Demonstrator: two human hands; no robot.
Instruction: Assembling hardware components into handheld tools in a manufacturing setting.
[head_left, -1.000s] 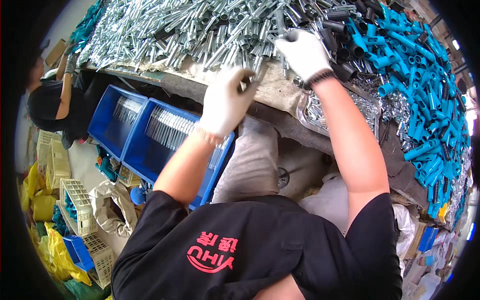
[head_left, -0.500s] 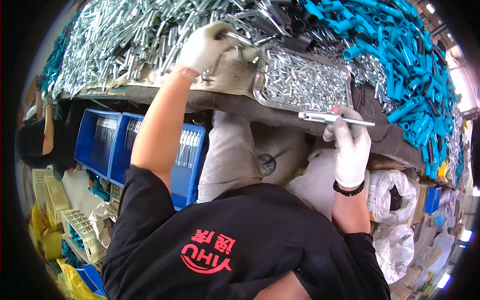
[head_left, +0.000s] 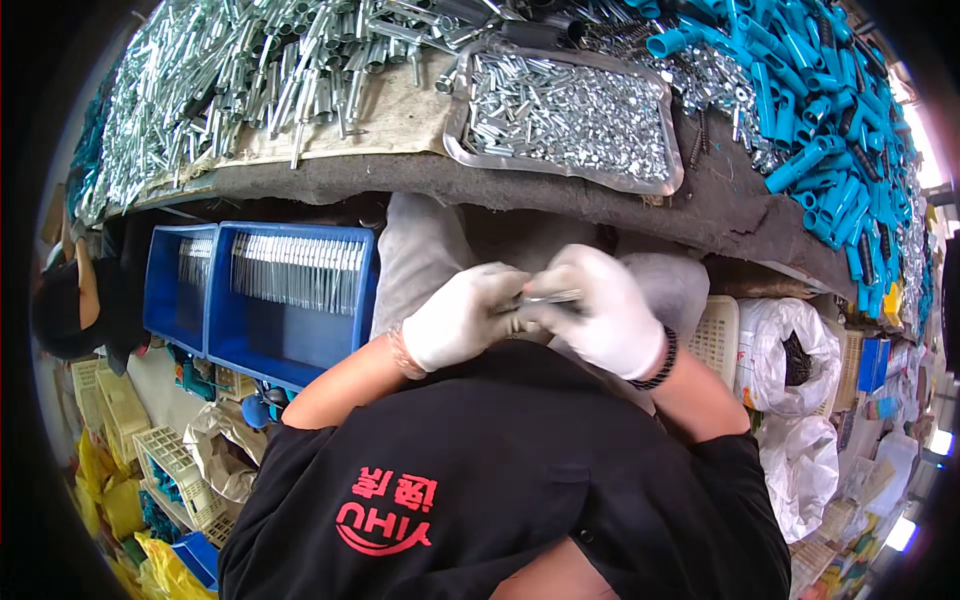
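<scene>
In front of my chest my two white-gloved hands meet, fingers curled inward. My right hand grips a slim silver metal part, mostly covered by its fingers, with a small reddish spot near its left end. Against that same end my left hand is closed; whatever lies between its fingertips is hidden. Beyond the hands, at the bench's edge, stands a clear shallow tray full of small shiny metal pins. To its left silver metal tubes and rods are heaped.
Teal plastic tubes pile up at the right of the bench. Left of my legs, a blue bin holds a row of slim silver pieces, beside another blue bin. White sacks stand at the right. Another person sits far left.
My left hand has come back from the metal heap to my chest. My right hand has moved left and nearer with the silver part, so both hands now meet.
</scene>
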